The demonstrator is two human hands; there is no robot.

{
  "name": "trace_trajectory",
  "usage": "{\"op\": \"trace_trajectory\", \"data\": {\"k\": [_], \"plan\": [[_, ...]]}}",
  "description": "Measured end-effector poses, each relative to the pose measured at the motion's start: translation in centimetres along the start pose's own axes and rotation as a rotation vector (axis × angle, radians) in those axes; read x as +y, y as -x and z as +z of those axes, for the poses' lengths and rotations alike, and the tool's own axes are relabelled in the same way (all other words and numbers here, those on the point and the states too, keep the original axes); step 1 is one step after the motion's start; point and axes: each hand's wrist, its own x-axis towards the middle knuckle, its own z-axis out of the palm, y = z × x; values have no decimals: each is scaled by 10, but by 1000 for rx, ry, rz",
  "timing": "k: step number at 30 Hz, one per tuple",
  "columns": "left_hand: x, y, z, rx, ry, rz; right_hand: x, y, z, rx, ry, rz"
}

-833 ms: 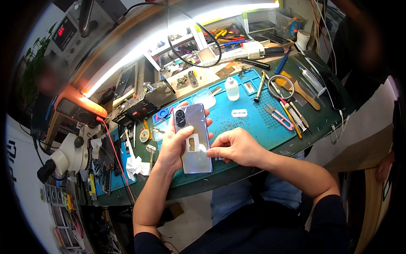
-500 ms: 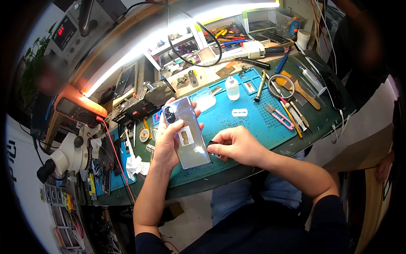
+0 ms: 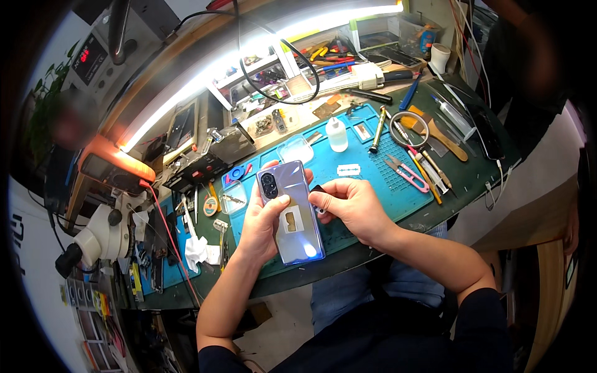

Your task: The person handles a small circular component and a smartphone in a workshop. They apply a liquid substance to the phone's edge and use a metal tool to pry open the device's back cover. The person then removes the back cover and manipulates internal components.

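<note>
My left hand is wrapped round a silvery blue phone, its back up, with a black camera bump and a pale label with a cut-out. My left thumb lies across the back. At the phone's right edge, my right hand pinches a small black and silvery flat piece, too small to name. Beneath both hands is a blue work mat. Beyond them a razor blade, a white dropper bottle and a clear lidded box lie on the mat.
Pink snips, a magnifying ring, brushes and screwdrivers lie right. An orange multimeter, a white microscope and cluttered parts stand left. A cable loop hangs above. Another person's arm is at the far right.
Since half a second ago the phone has moved down and rightward in my left hand and sits straighter. My right hand has risen slightly, showing more of the small piece it pinches.
</note>
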Motion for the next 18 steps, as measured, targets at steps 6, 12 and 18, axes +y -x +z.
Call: {"op": "trace_trajectory", "data": {"k": [6,12,18], "plan": [[1,4,5,-45,-37,-89,-3,-3,-5,71,-14,-41],[4,8,9,-90,-29,-151,-9,-5,-11,104,117,-115],[7,9,6,-127,-89,-209,-22,-7,-15,92,220,-142]]}}
